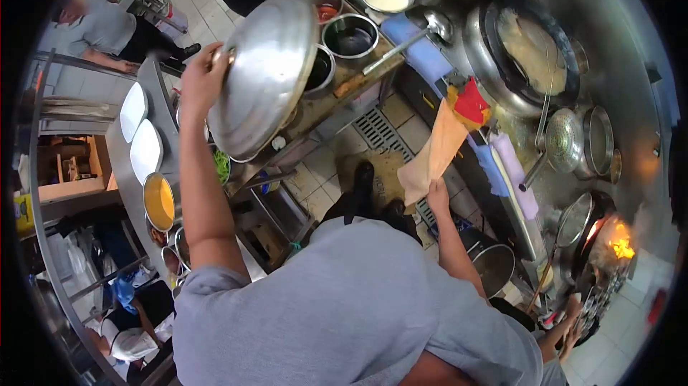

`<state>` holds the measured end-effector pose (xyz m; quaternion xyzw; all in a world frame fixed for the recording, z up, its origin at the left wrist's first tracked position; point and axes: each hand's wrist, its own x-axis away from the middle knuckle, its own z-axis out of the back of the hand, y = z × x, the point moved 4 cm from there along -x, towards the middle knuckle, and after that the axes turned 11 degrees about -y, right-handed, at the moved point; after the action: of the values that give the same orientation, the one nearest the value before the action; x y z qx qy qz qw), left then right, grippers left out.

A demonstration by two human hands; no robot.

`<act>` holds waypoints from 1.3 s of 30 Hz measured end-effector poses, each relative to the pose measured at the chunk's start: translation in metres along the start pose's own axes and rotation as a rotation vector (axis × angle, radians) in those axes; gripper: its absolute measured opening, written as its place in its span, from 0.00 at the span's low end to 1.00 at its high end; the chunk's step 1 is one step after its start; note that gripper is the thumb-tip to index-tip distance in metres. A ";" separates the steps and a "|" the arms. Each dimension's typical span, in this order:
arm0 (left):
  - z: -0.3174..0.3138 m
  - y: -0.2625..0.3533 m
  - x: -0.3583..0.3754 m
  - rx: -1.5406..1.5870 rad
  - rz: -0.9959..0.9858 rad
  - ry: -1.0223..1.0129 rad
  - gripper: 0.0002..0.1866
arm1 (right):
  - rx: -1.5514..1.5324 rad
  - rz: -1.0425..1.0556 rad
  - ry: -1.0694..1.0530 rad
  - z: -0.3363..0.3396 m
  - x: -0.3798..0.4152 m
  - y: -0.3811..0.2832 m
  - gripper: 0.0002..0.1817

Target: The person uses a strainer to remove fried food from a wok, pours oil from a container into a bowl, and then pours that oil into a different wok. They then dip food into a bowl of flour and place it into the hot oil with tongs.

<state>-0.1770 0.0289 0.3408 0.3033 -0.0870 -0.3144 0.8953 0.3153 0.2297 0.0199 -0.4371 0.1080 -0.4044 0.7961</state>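
Note:
My left hand is closed on the knob of a large, dull metal lid, which hangs tilted over the bowls at the counter's edge. Down by the stove front, my right hand grips the lower end of an orange cloth. The cloth's upper end lies against a red and yellow cloth or packet. Beyond it, a wok holds pale, cloudy liquid with a long-handled tool in it.
Flames rise at a right-hand burner, where a co-worker's hands show. A ladle lies near bowls of sauce. White plates stand on the left counter. Other people are at the left.

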 end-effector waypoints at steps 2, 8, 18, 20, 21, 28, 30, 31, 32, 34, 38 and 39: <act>0.008 0.004 0.044 0.369 0.071 -0.107 0.15 | -0.142 -0.297 -0.121 -0.003 0.011 0.011 0.15; -0.088 0.002 0.143 0.631 0.247 -0.413 0.13 | -0.446 -0.358 -0.189 -0.009 0.021 0.032 0.14; -0.386 -0.067 0.202 -0.071 0.330 -0.440 0.08 | -0.370 -0.311 -0.327 0.046 0.028 0.040 0.16; -0.395 -0.082 0.182 -0.116 0.274 -0.182 0.09 | -0.291 -0.292 -0.325 0.052 0.028 0.040 0.16; -0.398 -0.092 0.171 -0.080 0.287 -0.102 0.11 | -0.278 -0.335 -0.296 0.054 0.030 0.031 0.16; -0.454 -0.190 0.072 -0.343 0.291 0.095 0.14 | -0.152 -0.408 -0.315 0.046 0.032 0.041 0.17; -0.478 -0.236 0.049 -0.230 0.428 -0.036 0.17 | -0.179 -0.443 -0.307 0.042 0.035 0.043 0.18; -0.482 -0.246 0.042 -0.155 0.530 -0.021 0.16 | -0.190 -0.457 -0.349 0.035 0.035 0.044 0.17; -0.487 -0.257 0.033 -0.113 0.569 -0.055 0.16 | -0.206 -0.464 -0.373 0.031 0.032 0.045 0.17; -0.491 -0.275 0.029 -0.062 0.557 -0.168 0.17 | -0.141 -0.392 -0.291 0.021 0.028 0.051 0.16; -0.491 -0.276 0.060 -0.178 0.495 -0.290 0.18 | 0.092 -0.277 -0.313 0.017 0.020 0.045 0.17; -0.465 -0.229 0.082 -0.260 0.357 -0.209 0.22 | 0.072 -0.273 -0.295 0.019 0.020 0.038 0.19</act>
<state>-0.0687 0.0637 -0.1711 0.1311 -0.1903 -0.1897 0.9543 0.3587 0.2377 0.0048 -0.4735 -0.0848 -0.4437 0.7561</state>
